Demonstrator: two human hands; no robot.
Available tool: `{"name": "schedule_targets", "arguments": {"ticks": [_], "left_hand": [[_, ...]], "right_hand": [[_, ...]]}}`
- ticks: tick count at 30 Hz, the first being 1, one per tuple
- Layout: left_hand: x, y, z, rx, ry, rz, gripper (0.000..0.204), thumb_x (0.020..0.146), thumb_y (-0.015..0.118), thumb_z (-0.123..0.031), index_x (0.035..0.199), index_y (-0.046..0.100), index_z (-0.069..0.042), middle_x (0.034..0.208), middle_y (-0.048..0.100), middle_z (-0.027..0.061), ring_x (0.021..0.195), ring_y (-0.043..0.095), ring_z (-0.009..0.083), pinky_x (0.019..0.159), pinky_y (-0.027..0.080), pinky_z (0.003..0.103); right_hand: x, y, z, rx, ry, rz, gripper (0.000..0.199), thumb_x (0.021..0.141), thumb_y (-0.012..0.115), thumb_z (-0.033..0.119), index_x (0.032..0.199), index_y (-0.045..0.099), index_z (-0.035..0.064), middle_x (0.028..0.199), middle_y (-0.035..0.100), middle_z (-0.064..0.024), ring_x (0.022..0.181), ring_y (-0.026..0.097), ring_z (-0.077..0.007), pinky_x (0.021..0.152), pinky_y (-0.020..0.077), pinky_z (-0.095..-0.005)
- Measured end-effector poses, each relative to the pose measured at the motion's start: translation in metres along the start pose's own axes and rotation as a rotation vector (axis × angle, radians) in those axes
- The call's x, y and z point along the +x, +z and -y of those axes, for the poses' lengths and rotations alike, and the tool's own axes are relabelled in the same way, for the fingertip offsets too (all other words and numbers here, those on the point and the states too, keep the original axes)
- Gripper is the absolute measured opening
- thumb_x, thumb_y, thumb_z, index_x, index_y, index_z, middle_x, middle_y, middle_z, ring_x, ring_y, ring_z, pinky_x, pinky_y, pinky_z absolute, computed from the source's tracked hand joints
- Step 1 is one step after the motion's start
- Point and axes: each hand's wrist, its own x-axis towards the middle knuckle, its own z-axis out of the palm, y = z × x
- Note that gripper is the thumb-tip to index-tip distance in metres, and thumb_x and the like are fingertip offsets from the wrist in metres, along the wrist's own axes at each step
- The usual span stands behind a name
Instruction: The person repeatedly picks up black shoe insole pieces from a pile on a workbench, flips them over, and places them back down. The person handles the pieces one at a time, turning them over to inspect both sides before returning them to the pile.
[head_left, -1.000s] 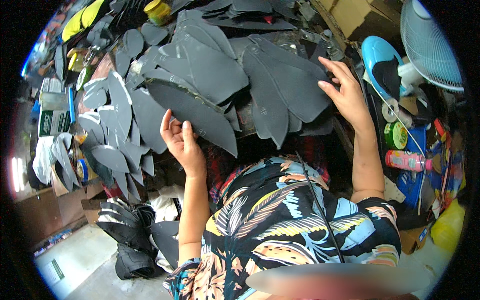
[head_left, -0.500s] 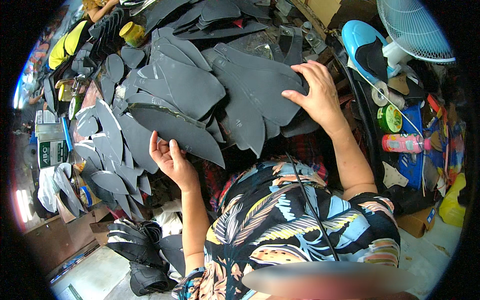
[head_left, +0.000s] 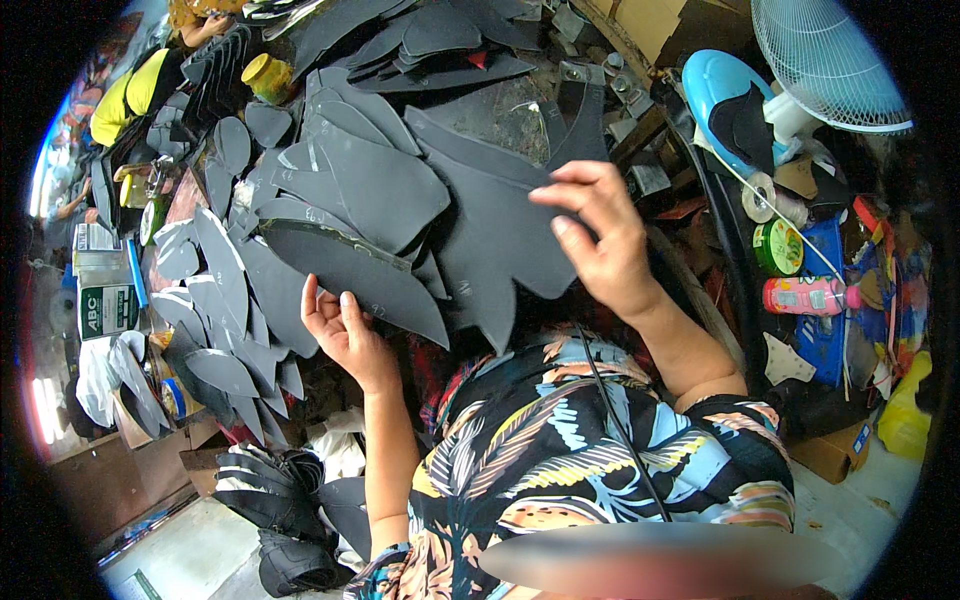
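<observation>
My left hand (head_left: 350,340) is at the near edge of a dark grey leaf-shaped sheet piece (head_left: 360,280), its thumb and forefinger apart and the other fingers curled. This piece has a glossy strip along its far edge. My right hand (head_left: 605,245) hovers by the right edge of a stack of large dark grey cut pieces (head_left: 475,225), its fingers bent and spread with nothing visible between them. Some of these pieces carry faint pale markings. Just left of the stack, more overlapping grey pieces (head_left: 385,185) lie fanned out.
Narrow pale-edged pieces (head_left: 220,370) are heaped on the left, near a yellow jar (head_left: 267,77). On the right stand a fan (head_left: 835,60), a thread spool (head_left: 758,197), a green tub (head_left: 778,242) and a pink bottle (head_left: 805,296). Another person's hand (head_left: 205,30) shows at far left.
My right hand has moved left and a little nearer to me. The large grey pieces beside it have shifted towards me. My left hand has stayed at the leaf-shaped piece.
</observation>
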Motion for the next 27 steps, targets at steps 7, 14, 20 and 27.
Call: {"name": "schedule_targets", "arguments": {"ticks": [7, 14, 20, 27], "left_hand": [[0.0, -0.002, 0.0, -0.018, -0.037, 0.005, 0.049, 0.097, 0.055, 0.0, 0.143, 0.04, -0.005, 0.101, 0.051, -0.0006, 0.075, 0.044, 0.0035, 0.061, 0.035, 0.017], [0.0, -0.005, 0.003, -0.024, -0.021, 0.02, 0.051, 0.097, 0.056, 0.001, 0.145, 0.039, -0.005, 0.108, 0.051, 0.0012, 0.081, 0.047, 0.0047, 0.064, 0.039, 0.017], [-0.002, 0.001, 0.0, -0.044, -0.013, -0.002, 0.048, 0.097, 0.055, -0.001, 0.143, 0.04, -0.005, 0.103, 0.055, 0.0011, 0.079, 0.046, 0.0038, 0.062, 0.035, 0.018], [-0.003, 0.001, -0.002, -0.088, -0.042, 0.01, 0.05, 0.096, 0.056, 0.0, 0.144, 0.04, -0.005, 0.104, 0.056, 0.001, 0.077, 0.047, 0.0034, 0.061, 0.036, 0.018]], "right_hand": [[-0.007, -0.027, -0.055, -0.268, 0.219, -0.021, 0.059, 0.08, 0.07, 0.004, 0.137, 0.054, 0.006, 0.131, 0.058, -0.0146, 0.117, 0.055, -0.0344, 0.106, 0.0398, -0.0423], [-0.004, -0.012, -0.054, 0.024, 0.315, 0.093, 0.066, 0.087, 0.067, 0.001, 0.147, 0.042, 0.0013, 0.147, 0.048, -0.0186, 0.137, 0.045, -0.0305, 0.115, 0.033, -0.0377], [0.01, 0.012, -0.047, -0.209, 0.194, 0.242, 0.068, 0.086, 0.069, 0.011, 0.149, 0.043, 0.0116, 0.147, 0.045, -0.0241, 0.138, 0.04, -0.0389, 0.114, 0.0339, -0.0454], [0.007, -0.003, -0.052, -0.219, 0.246, 0.121, 0.067, 0.089, 0.07, 0.017, 0.15, 0.041, 0.0105, 0.146, 0.045, -0.0265, 0.136, 0.044, -0.0401, 0.113, 0.0349, -0.0458]]}}
